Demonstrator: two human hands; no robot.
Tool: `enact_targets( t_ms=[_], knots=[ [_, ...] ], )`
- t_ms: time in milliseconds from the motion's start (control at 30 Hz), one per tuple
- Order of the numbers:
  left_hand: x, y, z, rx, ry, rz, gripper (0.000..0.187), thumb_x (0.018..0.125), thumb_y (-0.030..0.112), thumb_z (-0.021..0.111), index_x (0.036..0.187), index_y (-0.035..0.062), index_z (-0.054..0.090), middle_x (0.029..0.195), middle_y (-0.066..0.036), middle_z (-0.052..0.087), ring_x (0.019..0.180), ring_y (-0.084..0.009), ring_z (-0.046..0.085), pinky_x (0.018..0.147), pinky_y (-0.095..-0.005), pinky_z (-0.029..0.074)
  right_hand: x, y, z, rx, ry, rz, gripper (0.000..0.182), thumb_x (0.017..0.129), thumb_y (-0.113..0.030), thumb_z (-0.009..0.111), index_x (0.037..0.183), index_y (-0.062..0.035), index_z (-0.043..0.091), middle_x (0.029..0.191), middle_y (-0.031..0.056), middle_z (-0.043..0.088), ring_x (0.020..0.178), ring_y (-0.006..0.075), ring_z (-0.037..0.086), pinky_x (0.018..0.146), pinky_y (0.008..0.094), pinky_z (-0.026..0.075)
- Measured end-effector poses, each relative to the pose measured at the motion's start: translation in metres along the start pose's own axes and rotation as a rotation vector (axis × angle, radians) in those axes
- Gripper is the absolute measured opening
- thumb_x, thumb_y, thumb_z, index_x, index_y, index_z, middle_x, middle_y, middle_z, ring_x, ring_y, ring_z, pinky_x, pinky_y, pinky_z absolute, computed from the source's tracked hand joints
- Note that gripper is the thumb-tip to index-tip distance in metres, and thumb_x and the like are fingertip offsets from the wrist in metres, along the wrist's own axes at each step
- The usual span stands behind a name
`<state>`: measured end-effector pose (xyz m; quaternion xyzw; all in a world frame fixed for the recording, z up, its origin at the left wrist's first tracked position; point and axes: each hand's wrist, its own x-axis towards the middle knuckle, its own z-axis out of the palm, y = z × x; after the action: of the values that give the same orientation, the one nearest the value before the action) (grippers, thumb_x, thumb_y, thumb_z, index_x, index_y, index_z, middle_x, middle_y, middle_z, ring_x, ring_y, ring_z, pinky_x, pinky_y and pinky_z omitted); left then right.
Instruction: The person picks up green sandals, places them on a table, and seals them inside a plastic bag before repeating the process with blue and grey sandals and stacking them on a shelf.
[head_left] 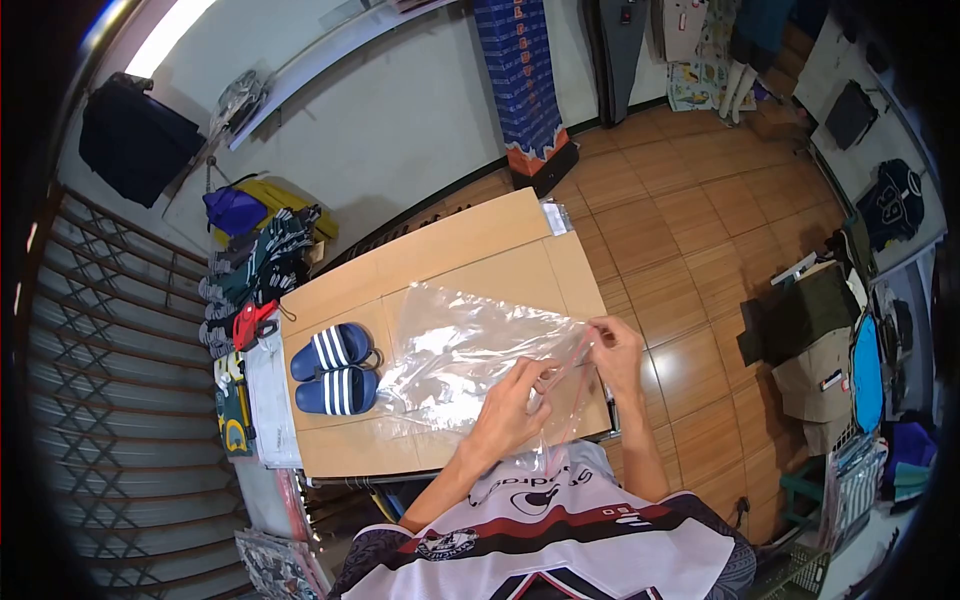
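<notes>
The one camera sits on the person's head and looks forward and down. The shirt is very close, at the bottom. The left hand and right hand come next, near the middle, over the cardboard. The wall is farther off, at the top. The view is very wide and looks bent.

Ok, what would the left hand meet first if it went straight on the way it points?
The left hand would meet the clear plastic bag first, seemingly right against it. Beyond that, the right hand looks next in line, though depth is hard to judge.
</notes>
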<state>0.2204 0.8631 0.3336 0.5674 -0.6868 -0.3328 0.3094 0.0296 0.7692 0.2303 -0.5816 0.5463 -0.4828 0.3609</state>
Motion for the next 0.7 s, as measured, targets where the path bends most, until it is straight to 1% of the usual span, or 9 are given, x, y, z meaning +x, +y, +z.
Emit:
enact_targets(
  t_ms=[67, 167, 233, 267, 367, 400, 500, 600, 700],
  knots=[
    [0.005, 0.004, 0.004, 0.025, -0.101, -0.058, 0.061, 0.077, 0.0, 0.07, 0.135, 0.0075, 0.054, 0.112, -0.012, 0.059, 0.096, -0.0274, 0.065, 0.083, -0.041, 0.055, 0.004, 0.015, -0.017, -0.027, 0.125, 0.001, 0.014, 0.085, -0.003, 0.072, 0.099, 0.0003, 0.074, 0.088, 0.0148, 0.075, 0.079, 0.0232, 0.072, 0.072, 0.0322, 0.054],
    [0.012, 0.006, 0.01, 0.037, -0.159, -0.104, 0.059, 0.078, -0.001, 0.068, 0.135, 0.0081, 0.054, 0.112, -0.013, 0.059, 0.096, -0.0282, 0.065, 0.084, -0.0414, 0.055, 0.009, 0.021, -0.04, -0.036, 0.3, 0.035, 0.012, 0.086, -0.002, 0.073, 0.097, 0.0022, 0.074, 0.085, 0.0142, 0.075, 0.076, 0.0203, 0.071, 0.071, 0.0311, 0.055],
    [0.019, -0.001, 0.014, 0.063, -0.132, -0.062, 0.053, 0.08, -0.003, 0.065, 0.132, 0.0069, 0.056, 0.109, -0.014, 0.06, 0.094, -0.0292, 0.065, 0.082, -0.041, 0.055, 0.009, 0.03, -0.056, -0.007, 0.385, 0.075, 0.011, 0.087, -0.001, 0.073, 0.097, 0.0029, 0.073, 0.084, 0.0139, 0.075, 0.075, 0.0193, 0.071, 0.069, 0.0303, 0.055],
    [0.022, -0.007, 0.015, 0.075, -0.12, -0.041, 0.05, 0.081, -0.004, 0.064, 0.13, 0.0063, 0.058, 0.107, -0.015, 0.06, 0.093, -0.0297, 0.065, 0.082, -0.0408, 0.055, 0.008, 0.037, -0.061, 0.016, 0.421, 0.083, 0.009, 0.089, -0.001, 0.073, 0.096, 0.004, 0.072, 0.081, 0.0124, 0.074, 0.072, 0.0158, 0.068, 0.067, 0.0294, 0.054],
    [0.044, -0.03, 0.014, 0.094, -0.014, 0.028, 0.037, 0.085, -0.007, 0.061, 0.121, 0.0038, 0.063, 0.1, -0.015, 0.061, 0.089, -0.0308, 0.065, 0.08, -0.0398, 0.054, 0.003, 0.034, -0.076, -0.003, 0.493, 0.117, 0.008, 0.091, -0.003, 0.073, 0.094, 0.0044, 0.071, 0.078, 0.0101, 0.072, 0.069, 0.0131, 0.065, 0.065, 0.0286, 0.053],
    [0.055, -0.035, 0.01, 0.115, 0.034, 0.048, 0.028, 0.087, -0.008, 0.06, 0.112, 0.0019, 0.066, 0.096, -0.015, 0.062, 0.087, -0.031, 0.066, 0.078, -0.0385, 0.054, 0.001, 0.036, -0.078, -0.01, 0.522, 0.118, 0.01, 0.093, -0.005, 0.072, 0.093, 0.0048, 0.07, 0.075, 0.0079, 0.069, 0.067, 0.0108, 0.062, 0.064, 0.0274, 0.052],
    [0.096, -0.05, -0.003, 0.175, 0.078, 0.097, 0.029, 0.087, -0.008, 0.058, 0.114, 0.0015, 0.063, 0.103, -0.019, 0.061, 0.093, -0.0365, 0.066, 0.081, -0.0424, 0.054, -0.006, 0.047, -0.082, 0.002, 0.544, 0.2, 0.01, 0.093, -0.005, 0.072, 0.094, 0.0042, 0.069, 0.075, 0.0069, 0.069, 0.068, 0.0102, 0.061, 0.064, 0.026, 0.051],
    [0.145, -0.071, -0.001, 0.239, 0.228, 0.247, 0.024, 0.09, -0.005, 0.06, 0.113, 0.0007, 0.063, 0.103, -0.019, 0.061, 0.095, -0.0363, 0.067, 0.082, -0.0412, 0.054, -0.011, 0.058, -0.077, 0.017, 0.55, 0.24, 0.012, 0.094, -0.005, 0.072, 0.1, 0.0032, 0.067, 0.077, 0.0066, 0.069, 0.069, 0.0098, 0.061, 0.064, 0.0251, 0.05],
    [0.195, -0.084, 0.012, 0.175, 0.247, 0.189, 0.018, 0.092, 0.0, 0.064, 0.11, -0.0006, 0.064, 0.103, -0.021, 0.063, 0.094, -0.0368, 0.067, 0.082, -0.0421, 0.054, -0.013, 0.071, -0.068, 0.083, 0.523, 0.28, 0.016, 0.094, -0.006, 0.072, 0.106, 0.0028, 0.065, 0.08, 0.0067, 0.069, 0.07, 0.0097, 0.061, 0.064, 0.0248, 0.049]
  ],
)
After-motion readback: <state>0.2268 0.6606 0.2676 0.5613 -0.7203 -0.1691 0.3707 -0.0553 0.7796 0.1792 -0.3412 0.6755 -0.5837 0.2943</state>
